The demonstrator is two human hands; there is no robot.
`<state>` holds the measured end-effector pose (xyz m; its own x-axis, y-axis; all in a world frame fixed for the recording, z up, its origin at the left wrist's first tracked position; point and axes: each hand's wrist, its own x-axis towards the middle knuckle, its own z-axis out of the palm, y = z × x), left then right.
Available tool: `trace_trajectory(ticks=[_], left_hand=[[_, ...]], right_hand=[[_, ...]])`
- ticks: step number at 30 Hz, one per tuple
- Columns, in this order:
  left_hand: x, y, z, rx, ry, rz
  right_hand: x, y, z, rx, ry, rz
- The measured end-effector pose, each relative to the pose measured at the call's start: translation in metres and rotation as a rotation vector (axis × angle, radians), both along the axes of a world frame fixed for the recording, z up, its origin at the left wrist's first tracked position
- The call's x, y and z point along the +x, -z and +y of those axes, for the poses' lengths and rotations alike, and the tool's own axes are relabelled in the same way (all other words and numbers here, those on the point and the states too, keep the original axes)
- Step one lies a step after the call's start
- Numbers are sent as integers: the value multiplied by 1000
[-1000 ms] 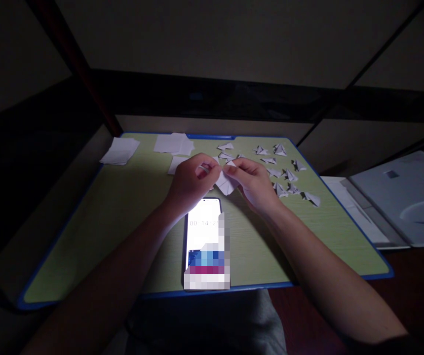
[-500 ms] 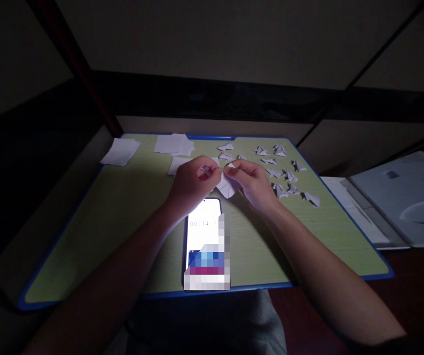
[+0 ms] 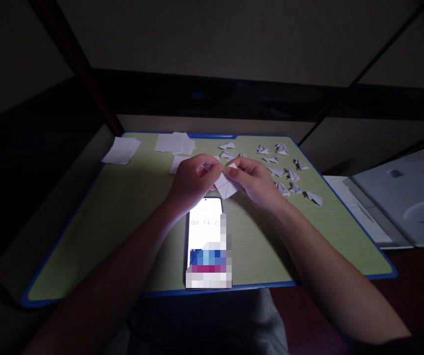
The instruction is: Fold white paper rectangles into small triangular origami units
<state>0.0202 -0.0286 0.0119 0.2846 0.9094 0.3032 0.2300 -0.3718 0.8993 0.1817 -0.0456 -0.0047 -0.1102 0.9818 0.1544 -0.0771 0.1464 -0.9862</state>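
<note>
1. Head view is dim, so the creases of the folded paper piece [image 3: 225, 185] you hold are hard to make out, and your fingers hide its upper edge.
2. Your left hand [image 3: 193, 181] and right hand [image 3: 256, 181] meet above the middle of the green board [image 3: 123, 217], nearer its far edge.
3. Both hands have their fingertips pinched together on the paper piece, left from one side, right from the other.
4. The piece hangs between your hands with its point aimed down toward the phone [image 3: 207, 241]; its long axis cannot be told.
5. The phone lies lit at the near edge, its lower screen blurred out.
6. Finished folded pieces [image 3: 289, 175] scatter toward the far right corner; flat paper sheets [image 3: 174, 143] sit along the far edge, some hidden behind your left hand.
</note>
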Motion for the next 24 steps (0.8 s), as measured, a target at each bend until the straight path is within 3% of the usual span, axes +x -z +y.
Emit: trace_trajectory(ticks=[19, 24], left_hand=[[2, 0, -2, -31, 42, 12], [1, 0, -1, -44, 24, -7]], right_hand=[[-7, 0, -2, 107, 204, -50], [-5, -1, -2, 90, 164, -38]])
